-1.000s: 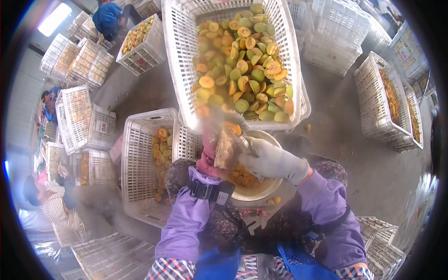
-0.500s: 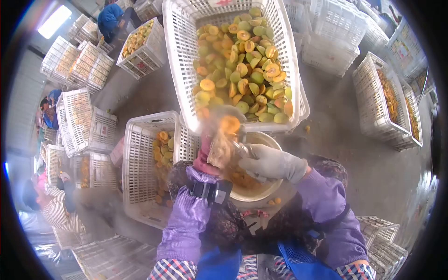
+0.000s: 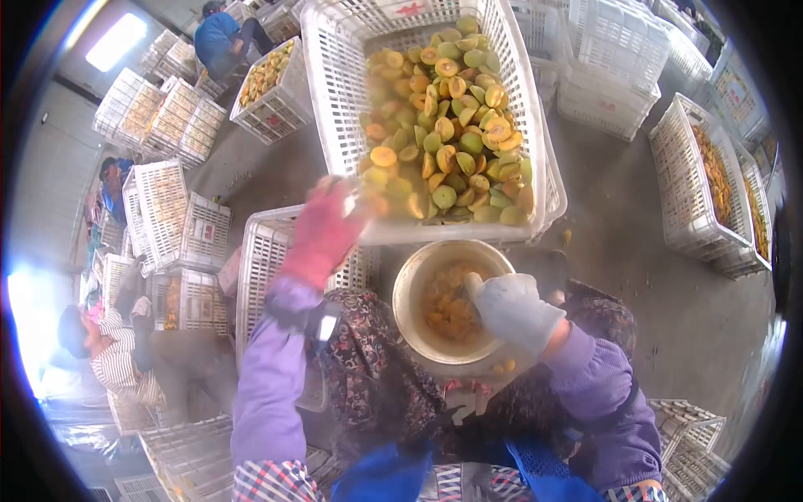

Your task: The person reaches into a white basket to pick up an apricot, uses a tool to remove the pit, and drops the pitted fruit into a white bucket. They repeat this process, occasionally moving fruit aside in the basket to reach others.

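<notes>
My left hand (image 3: pixel 324 236), in a pink-red glove, is at the front left corner of the large white crate (image 3: pixel 422 233), above a lower crate. Motion smears its fingers, so I cannot see whether it holds anything. The large crate holds many halved green-and-orange fruits (image 3: pixel 445 197) that look like apricots. My right hand (image 3: pixel 517 311), in a pale grey glove, is closed over the right side of a cream bucket (image 3: pixel 403 322). What its fingers grip is mostly hidden. Orange pieces (image 3: pixel 452 314) lie inside the bucket.
The lower white crate (image 3: pixel 255 251) stands left of my knees. Crates of orange fruit (image 3: pixel 711 171) stand at the right, with stacked white crates (image 3: pixel 609 71) behind. Other people sit at the far left (image 3: pixel 125 360) and upper left (image 3: pixel 219 42). Small orange bits lie on the floor.
My left hand has moved left and up from over the bucket, where it held an orange fruit half. My right hand has shifted slightly right and down; the metal tool it held no longer shows clearly.
</notes>
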The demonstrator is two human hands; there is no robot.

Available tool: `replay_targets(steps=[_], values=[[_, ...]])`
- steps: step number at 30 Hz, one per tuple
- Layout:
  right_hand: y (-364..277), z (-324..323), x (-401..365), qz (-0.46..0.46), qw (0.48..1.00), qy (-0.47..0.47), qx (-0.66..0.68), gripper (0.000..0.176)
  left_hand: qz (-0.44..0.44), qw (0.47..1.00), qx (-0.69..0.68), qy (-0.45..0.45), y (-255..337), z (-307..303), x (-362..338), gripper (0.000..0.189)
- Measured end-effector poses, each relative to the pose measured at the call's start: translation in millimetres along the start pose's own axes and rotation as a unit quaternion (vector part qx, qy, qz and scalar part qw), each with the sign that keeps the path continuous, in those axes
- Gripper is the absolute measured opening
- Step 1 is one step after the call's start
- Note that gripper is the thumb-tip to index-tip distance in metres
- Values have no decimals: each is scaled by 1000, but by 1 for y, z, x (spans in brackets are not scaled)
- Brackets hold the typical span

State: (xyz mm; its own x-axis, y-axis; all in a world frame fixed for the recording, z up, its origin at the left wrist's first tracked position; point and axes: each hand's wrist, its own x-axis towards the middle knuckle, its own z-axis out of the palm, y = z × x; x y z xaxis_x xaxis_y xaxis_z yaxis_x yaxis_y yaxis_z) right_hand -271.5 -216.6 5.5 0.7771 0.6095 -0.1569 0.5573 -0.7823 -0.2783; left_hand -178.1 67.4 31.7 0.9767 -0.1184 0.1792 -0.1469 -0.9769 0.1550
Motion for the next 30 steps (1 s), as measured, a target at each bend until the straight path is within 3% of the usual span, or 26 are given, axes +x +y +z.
replay_targets(steps=[4, 6, 7, 10, 12, 14, 18, 20, 22, 27, 30], values=[[9, 0, -1, 27, 999, 30, 17, 21, -58, 980, 47, -182, 27, 34, 69, 52], [8, -10, -2, 43, 999, 5, 24, 19, -71, 978, 92, -176, 30, 52, 84, 52], [9, -9, -2, 30, 999, 42, 18, 19, -77, 975, 115, -172, 30, 58, 87, 52], [14, -11, 0, 2, 985, 164, 58, 18, -35, 989, 31, -141, 25, 55, 79, 50], [15, -12, 9, -9, 952, 257, 165, 17, 36, 958, -259, -119, 0, 72, 73, 49], [13, -15, 15, 0, 940, 285, 186, 17, 80, 919, -379, -74, -12, 75, 63, 47], [5, -15, 27, -11, 925, 317, 211, 19, 124, 938, -320, 47, 49, 37, 2, 41], [-1, -13, 29, -11, 928, 320, 193, 21, 174, 959, -208, 77, 68, 19, -24, 37], [-4, -11, 30, -8, 928, 322, 185, 22, 246, 966, 0, 75, 77, 12, -43, 35], [2, -2, 31, 2, 930, 328, 167, 28, 281, 929, 236, 41, 50, 70, -72, 37], [-3, -5, 29, 69, 960, 190, 196, 45, 284, 924, 212, 145, 70, 50, -81, 40]])
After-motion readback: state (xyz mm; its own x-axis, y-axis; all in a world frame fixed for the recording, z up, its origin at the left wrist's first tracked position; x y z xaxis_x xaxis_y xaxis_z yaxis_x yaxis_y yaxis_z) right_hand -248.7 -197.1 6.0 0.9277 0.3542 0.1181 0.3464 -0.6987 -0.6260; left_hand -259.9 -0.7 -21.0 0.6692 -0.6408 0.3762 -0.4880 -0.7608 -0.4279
